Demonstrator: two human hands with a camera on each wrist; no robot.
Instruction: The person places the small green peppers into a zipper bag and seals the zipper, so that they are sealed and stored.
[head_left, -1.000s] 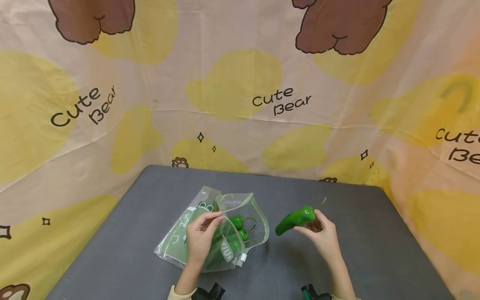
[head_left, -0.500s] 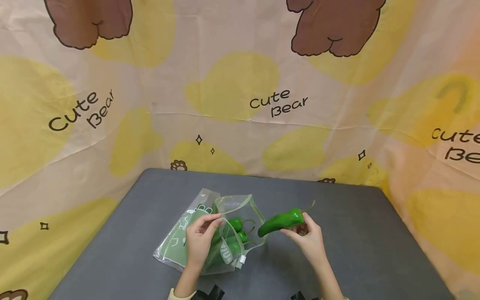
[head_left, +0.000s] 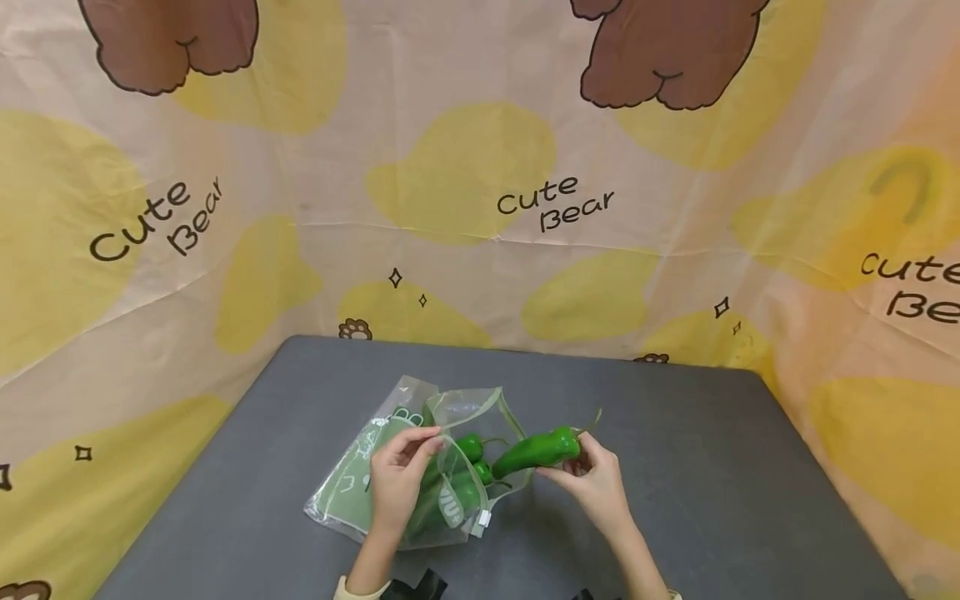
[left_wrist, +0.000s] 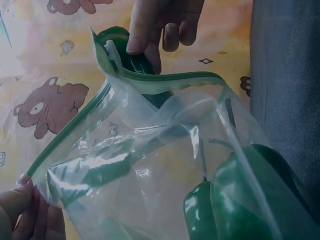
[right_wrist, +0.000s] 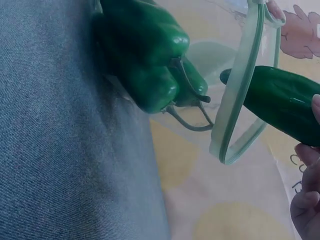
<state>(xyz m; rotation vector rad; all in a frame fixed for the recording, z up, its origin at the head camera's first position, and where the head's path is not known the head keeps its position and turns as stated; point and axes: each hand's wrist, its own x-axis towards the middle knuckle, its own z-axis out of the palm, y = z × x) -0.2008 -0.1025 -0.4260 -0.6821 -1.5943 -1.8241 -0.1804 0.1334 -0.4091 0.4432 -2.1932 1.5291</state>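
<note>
A clear zip bag [head_left: 457, 404] with a green rim and a white slider lies on the table, its mouth held apart toward the right. My left hand [head_left: 397, 475] pinches the rim between thumb and fingers. Inside the bag lie several green peppers [right_wrist: 145, 55], their stems toward the mouth. My right hand [head_left: 596, 483] grips another long green pepper [head_left: 538, 450] near its stem end. In the right wrist view this pepper's tip pokes through the opening while most of it is outside. The left wrist view shows it behind the rim, partly hidden.
A printed green panel with a cartoon face [head_left: 348, 479] shows on the bag's left part. The grey table [head_left: 712, 483] reaches to a patterned bear cloth [head_left: 465, 183] at the back and sides.
My right hand has carried the long pepper leftward, from the right of the bag to its mouth, where the tip now enters. The left hand has stayed on the rim.
</note>
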